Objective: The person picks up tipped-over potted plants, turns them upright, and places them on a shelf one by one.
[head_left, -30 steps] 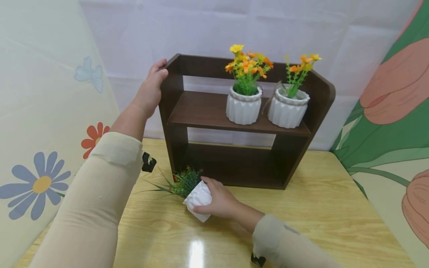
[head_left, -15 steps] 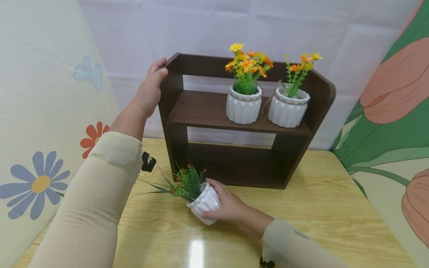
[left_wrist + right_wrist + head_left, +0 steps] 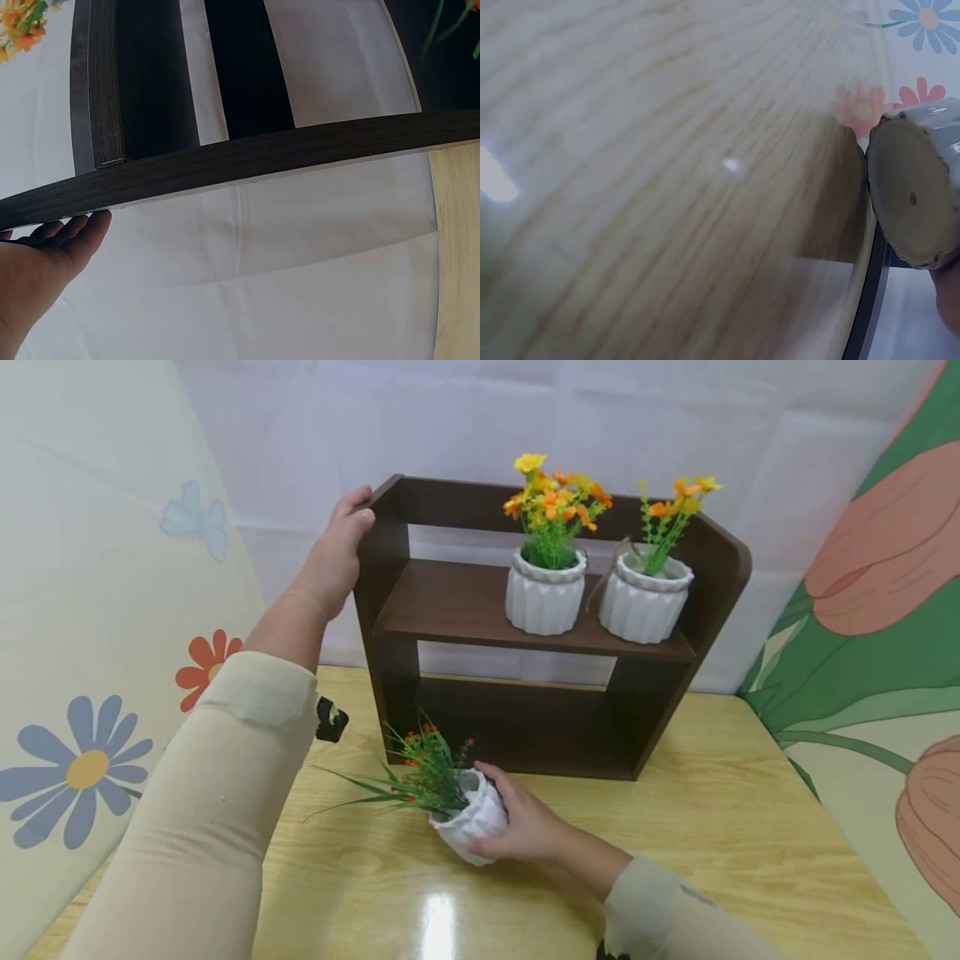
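Note:
My right hand [image 3: 525,822] grips a small white ribbed pot [image 3: 472,825] from its right side, thumb in front. The pot is tilted, its mouth toward the left, with green grass and tiny red flowers [image 3: 431,764] in it. Its round base [image 3: 911,195] shows in the right wrist view; whether it touches the table is unclear. Up at the left, my left hand [image 3: 333,556] rests against the outside of the dark brown shelf [image 3: 453,602], near its top corner. In the left wrist view, the fingers [image 3: 90,236] touch the side panel [image 3: 187,171].
Two white pots, one with fuller orange and yellow flowers [image 3: 545,597] and one with sparser ones [image 3: 645,606], stand on the upper shelf board's right half. The wooden table [image 3: 750,827] extends in front. A pale cloth wall [image 3: 465,418] is behind, printed sheets at both sides.
My right hand has moved slightly to the right with the pot, and the pot has turned somewhat more upright, showing more of its mouth. My left hand has stayed on the shelf's side.

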### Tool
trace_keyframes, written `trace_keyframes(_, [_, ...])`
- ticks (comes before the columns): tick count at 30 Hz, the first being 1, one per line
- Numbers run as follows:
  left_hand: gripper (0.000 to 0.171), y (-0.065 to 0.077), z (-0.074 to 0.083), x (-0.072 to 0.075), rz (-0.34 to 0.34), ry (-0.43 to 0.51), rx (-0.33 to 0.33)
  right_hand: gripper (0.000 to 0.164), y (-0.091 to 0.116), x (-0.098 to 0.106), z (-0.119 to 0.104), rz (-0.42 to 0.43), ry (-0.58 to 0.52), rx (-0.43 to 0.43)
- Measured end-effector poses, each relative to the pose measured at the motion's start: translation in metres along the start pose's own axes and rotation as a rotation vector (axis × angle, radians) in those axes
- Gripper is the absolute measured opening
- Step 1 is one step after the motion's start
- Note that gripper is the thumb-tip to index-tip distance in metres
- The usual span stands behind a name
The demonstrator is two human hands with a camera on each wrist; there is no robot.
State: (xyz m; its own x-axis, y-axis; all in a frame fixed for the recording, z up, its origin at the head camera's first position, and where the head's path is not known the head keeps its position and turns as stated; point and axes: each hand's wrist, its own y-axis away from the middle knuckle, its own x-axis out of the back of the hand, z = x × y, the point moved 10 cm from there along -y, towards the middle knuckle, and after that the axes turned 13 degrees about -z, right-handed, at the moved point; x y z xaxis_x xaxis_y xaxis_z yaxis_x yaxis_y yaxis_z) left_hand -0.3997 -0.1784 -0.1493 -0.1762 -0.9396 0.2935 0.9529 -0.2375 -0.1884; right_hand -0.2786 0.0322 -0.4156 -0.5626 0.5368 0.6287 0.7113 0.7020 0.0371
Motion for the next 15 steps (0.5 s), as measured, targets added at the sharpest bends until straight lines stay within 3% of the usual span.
trace_keyframes(15, [0.052,0.000,0.000,0.000,0.004,0.008,0.000,0.101,0.020,0.001,0.015,0.009,-0.179,0.001])
